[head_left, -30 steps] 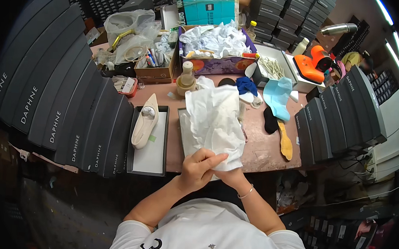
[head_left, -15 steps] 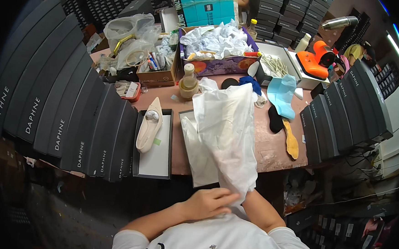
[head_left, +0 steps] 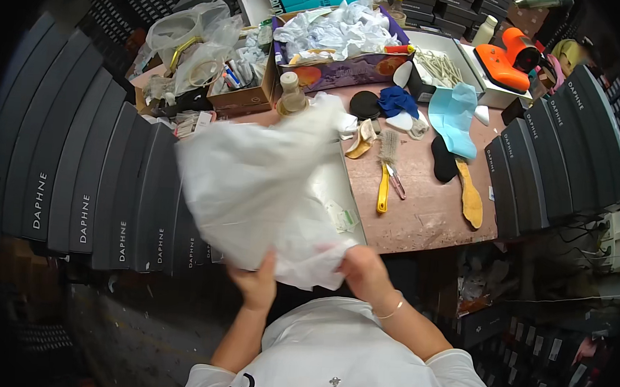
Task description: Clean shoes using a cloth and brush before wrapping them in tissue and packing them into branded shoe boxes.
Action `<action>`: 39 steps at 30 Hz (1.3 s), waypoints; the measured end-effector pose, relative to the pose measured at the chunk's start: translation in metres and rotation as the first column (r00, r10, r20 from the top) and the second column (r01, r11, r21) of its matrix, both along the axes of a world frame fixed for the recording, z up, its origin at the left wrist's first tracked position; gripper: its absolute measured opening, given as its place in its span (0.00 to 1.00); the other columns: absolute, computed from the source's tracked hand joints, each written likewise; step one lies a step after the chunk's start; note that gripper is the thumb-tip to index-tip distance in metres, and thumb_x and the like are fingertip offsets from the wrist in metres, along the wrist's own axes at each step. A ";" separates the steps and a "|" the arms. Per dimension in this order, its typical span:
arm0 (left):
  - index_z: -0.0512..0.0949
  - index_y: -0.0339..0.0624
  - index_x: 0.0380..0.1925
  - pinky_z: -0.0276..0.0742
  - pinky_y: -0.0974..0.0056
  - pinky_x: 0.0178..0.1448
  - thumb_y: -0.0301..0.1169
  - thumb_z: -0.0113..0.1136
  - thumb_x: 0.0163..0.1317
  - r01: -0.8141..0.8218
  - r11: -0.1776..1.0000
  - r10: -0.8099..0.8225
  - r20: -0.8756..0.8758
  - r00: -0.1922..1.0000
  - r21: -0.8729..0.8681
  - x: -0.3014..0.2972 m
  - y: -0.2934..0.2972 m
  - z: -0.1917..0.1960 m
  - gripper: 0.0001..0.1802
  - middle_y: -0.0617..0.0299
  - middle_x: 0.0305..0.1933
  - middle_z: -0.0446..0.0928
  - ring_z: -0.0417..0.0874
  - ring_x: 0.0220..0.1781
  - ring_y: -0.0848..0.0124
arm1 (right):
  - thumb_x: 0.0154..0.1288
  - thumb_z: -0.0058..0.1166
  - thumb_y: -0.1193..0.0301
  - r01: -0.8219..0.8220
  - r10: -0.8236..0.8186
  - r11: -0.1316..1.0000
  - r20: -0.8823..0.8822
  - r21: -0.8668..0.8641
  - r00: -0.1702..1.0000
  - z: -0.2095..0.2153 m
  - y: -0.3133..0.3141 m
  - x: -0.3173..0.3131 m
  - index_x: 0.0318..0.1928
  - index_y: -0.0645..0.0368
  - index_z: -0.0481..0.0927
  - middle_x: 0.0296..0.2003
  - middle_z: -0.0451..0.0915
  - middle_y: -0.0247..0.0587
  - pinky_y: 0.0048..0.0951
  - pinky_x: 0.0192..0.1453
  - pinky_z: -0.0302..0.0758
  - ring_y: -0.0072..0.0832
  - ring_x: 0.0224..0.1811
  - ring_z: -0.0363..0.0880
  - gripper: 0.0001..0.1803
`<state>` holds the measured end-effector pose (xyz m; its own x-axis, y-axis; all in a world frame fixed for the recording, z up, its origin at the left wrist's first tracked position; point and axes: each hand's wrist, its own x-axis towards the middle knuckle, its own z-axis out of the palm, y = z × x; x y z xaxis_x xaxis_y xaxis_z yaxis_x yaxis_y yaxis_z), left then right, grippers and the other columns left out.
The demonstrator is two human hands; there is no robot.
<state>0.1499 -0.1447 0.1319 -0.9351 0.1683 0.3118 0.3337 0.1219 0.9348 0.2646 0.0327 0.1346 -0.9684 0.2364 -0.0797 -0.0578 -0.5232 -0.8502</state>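
A thin white bag (head_left: 254, 183) is spread out in front of me, tilted to the left over the work table. My left hand (head_left: 255, 281) grips its near edge on the left, thumb up. At the near right corner my right hand (head_left: 365, 271) pinches the same bag, with fingers closed. Beneath the bag an open shoebox (head_left: 338, 202) shows only its right side, with a pale green label inside. The bag covers the place where the beige pointed shoe lay, so that shoe is hidden.
Dark shoeboxes (head_left: 64, 157) line the left, and more shoeboxes (head_left: 575, 146) the right. A yellow-handled brush (head_left: 384, 184) and a yellow sole-shaped piece (head_left: 471, 200) lie on the table (head_left: 429, 215). Behind stand a carton of crumpled paper (head_left: 341, 32), a pump bottle (head_left: 291, 96) and an orange device (head_left: 502, 62).
The white bag has swung left and spread out, uncovering the brush and covering the shoe. My right hand has come out from inside it; my left hand has moved left and now grips its edge.
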 end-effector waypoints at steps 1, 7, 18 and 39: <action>0.63 0.32 0.60 0.68 0.61 0.62 0.23 0.66 0.52 0.034 0.999 -0.032 -0.064 0.997 0.027 0.013 0.014 -0.003 0.35 0.52 0.57 0.71 0.74 0.57 0.64 | 0.71 0.42 0.64 0.229 -0.215 0.966 0.121 -0.118 0.969 0.012 0.010 0.004 0.40 0.65 0.79 0.29 0.77 0.36 0.24 0.34 0.71 0.24 0.30 0.73 0.17; 0.59 0.35 0.64 0.76 0.60 0.54 0.22 0.71 0.45 0.426 0.904 -0.424 -0.166 0.890 -0.025 0.023 0.068 0.006 0.44 0.50 0.52 0.74 0.80 0.49 0.59 | 0.69 0.44 0.45 0.555 -0.544 0.823 0.109 -0.124 0.832 0.006 0.051 0.052 0.59 0.58 0.68 0.46 0.76 0.40 0.35 0.54 0.72 0.33 0.50 0.75 0.32; 0.46 0.42 0.72 0.73 0.56 0.47 0.30 0.71 0.43 0.774 0.284 -0.901 0.117 0.417 -0.566 -0.029 0.107 0.009 0.57 0.50 0.40 0.74 0.78 0.39 0.56 | 0.56 0.62 0.62 0.279 -0.218 0.920 0.232 -0.274 0.948 -0.021 0.032 0.062 0.66 0.65 0.60 0.61 0.69 0.42 0.35 0.66 0.67 0.34 0.63 0.69 0.41; 0.67 0.54 0.59 0.75 0.56 0.57 0.31 0.71 0.41 0.192 -0.078 -0.986 0.105 0.132 -0.978 -0.119 0.138 -0.084 0.41 0.51 0.57 0.69 0.72 0.59 0.55 | 0.61 0.58 0.61 0.411 -0.393 0.904 0.150 -0.117 0.907 0.000 0.065 0.118 0.65 0.64 0.62 0.59 0.72 0.45 0.42 0.63 0.72 0.38 0.60 0.73 0.36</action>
<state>0.0309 -0.0065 0.0481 0.2116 0.9552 -0.2070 0.9766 -0.1985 0.0825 0.3830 0.0980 0.1341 -0.7739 0.5813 -0.2515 -0.1910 -0.5927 -0.7824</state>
